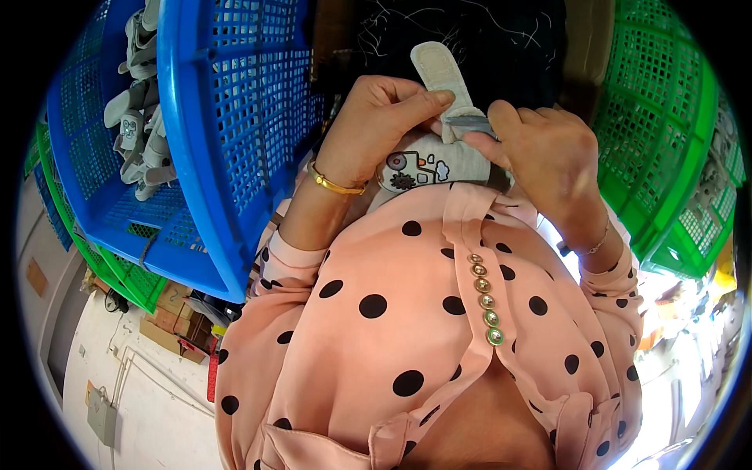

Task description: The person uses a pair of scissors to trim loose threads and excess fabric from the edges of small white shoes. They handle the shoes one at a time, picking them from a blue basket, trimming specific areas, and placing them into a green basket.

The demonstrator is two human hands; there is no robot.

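- Leftward, far edge: white wall (90,356), cardboard boxes (168,325) stacked near it.
- Next, large blue basket (186,157), tilted in view, latticed sides. Small grey fabric items (137,125), shoe-like, heaped inside; some bear a printed picture.
- Left hand (380,117): just right of the blue basket, gold bracelet (337,184) at the wrist. Thumb and forefinger pinch the lower part of a pale strap (439,69); other fingers curl behind, partly hidden.
- Strap: rounded end points up and away from the body, past the thumb tip, stitching along its border. Beyond it, dark cloth (501,51) with loose pale threads.
- Grey fabric piece (458,157) with tractor print: below the strap, between the two wrists, close against the polka-dot shirt (352,313). Nearer the left fingertips than the left wrist; part passes under the right hand. Exact join with the strap is covered by fingers and tool.
- Metal tool (470,123): small, grey, its tip at the strap's base, just right of the left fingertips.
- Right hand (552,153): closed round the tool, thumb below, fingers folded above; grey piece lies left of and beneath it.
- Far right: green basket (666,172), grey items visible through and beyond its lattice.
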